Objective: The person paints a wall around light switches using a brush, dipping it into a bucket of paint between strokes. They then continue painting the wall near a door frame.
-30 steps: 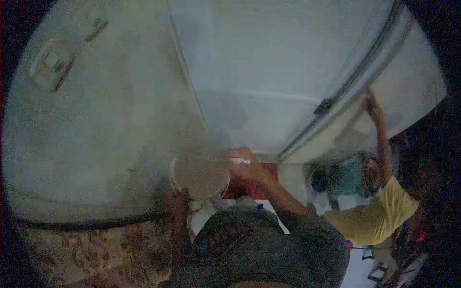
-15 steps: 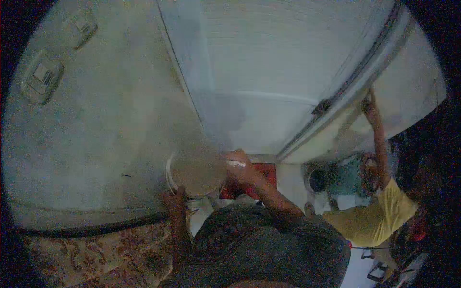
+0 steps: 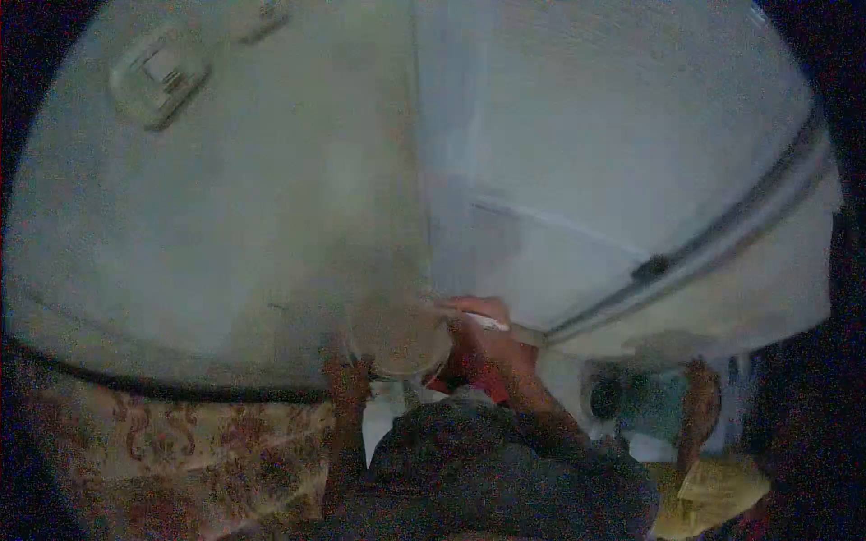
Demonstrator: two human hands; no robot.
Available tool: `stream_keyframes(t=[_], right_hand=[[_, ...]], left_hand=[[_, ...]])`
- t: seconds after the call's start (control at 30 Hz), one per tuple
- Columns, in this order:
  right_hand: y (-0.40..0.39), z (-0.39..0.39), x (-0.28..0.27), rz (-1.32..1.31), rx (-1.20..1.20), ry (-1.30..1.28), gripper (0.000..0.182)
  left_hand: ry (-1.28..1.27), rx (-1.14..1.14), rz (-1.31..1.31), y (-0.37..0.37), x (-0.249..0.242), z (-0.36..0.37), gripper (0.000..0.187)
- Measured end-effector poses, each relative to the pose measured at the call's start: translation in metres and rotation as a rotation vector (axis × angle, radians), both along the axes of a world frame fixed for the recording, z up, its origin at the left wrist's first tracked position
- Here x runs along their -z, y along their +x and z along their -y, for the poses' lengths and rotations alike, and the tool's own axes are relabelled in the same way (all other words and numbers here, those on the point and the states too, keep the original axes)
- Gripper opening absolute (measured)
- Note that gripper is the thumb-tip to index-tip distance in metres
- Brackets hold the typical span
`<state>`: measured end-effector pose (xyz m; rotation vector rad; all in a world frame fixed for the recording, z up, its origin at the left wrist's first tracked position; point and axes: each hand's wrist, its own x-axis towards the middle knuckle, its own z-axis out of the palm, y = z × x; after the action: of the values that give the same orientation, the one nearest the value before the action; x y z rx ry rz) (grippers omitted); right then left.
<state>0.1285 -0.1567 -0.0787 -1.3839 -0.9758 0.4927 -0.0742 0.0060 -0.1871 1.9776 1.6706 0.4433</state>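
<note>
Holding a round container [image 3: 401, 338] up against the wall [image 3: 225, 234] at the lower middle of the frame, you seem to be partway through working from it, with the surface in front of you the likely target. Your left hand [image 3: 347, 374] is closed around its lower left edge from beneath, fingers wrapped on the rim. Your right hand [image 3: 478, 338] sits at its right side, fingers curled around something small and pale [image 3: 487, 320]; whether that is a tool or part of the container is too dim to tell.

By my reading, the next move asks you to keep the container level and close to the wall while the right hand does the work.

A wall plate [image 3: 158, 68] shows at the upper left, and another person's arm [image 3: 699, 410] and yellow sleeve [image 3: 717, 491] appear at the lower right. No brand, label or writing can be read anywhere; the light is too low.
</note>
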Motion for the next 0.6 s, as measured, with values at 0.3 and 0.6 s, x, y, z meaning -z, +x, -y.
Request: stream_keyframes(t=[0.3,0.6], right_hand=[[-0.001,-0.068,-0.056,0.663,0.091,-0.027,0.041],[0.017,-0.142,-0.041,0.564,-0.128,0.180,0.027]], left_hand=[[0.320,0.478,-0.533,-0.072,0.047,-0.015,0.040],[-0.183,0.113,0.025,-0.087,0.010,-0.001,0.039]])
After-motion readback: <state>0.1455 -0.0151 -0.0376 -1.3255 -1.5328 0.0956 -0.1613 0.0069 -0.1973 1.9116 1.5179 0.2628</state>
